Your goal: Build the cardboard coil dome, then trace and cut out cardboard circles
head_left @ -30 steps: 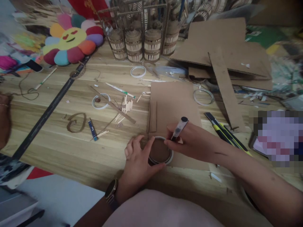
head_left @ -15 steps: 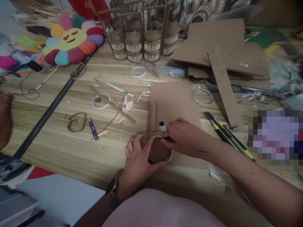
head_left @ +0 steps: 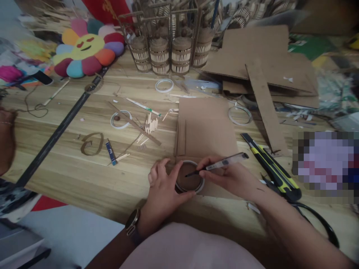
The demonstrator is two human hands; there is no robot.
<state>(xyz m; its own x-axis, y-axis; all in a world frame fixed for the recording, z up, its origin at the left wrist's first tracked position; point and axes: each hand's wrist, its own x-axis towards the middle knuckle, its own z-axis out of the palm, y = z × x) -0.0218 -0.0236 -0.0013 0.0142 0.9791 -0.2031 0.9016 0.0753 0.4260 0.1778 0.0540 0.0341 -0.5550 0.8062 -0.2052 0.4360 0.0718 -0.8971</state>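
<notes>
My left hand point(head_left: 165, 188) holds a roll of tape point(head_left: 201, 184) flat against the near part of a brown cardboard sheet point(head_left: 209, 134). Its thumb and index finger curve around the ring's outer edge. In my right hand point(head_left: 237, 181) is a pen point(head_left: 224, 162), pinched between thumb and fingers, with its dark tip over the cardboard inside the ring. Whether the tip touches the cardboard I cannot tell. Narrow cardboard strips point(head_left: 181, 140) lie on the sheet's left edge.
A yellow-and-black utility knife point(head_left: 272, 168) and black-handled scissors point(head_left: 322, 220) lie right. Left are matchsticks point(head_left: 151, 125), a blue box point(head_left: 110, 152) and a tape roll point(head_left: 121, 119). Small lantern-like models point(head_left: 159, 56) and stacked cardboard point(head_left: 260, 48) stand behind. Another person's arm point(head_left: 6, 140) rests far left.
My right hand has swung to the right side of the ring, and the pen has gone from upright to slanting. My left hand stays on the tape roll. The scissors have come into view.
</notes>
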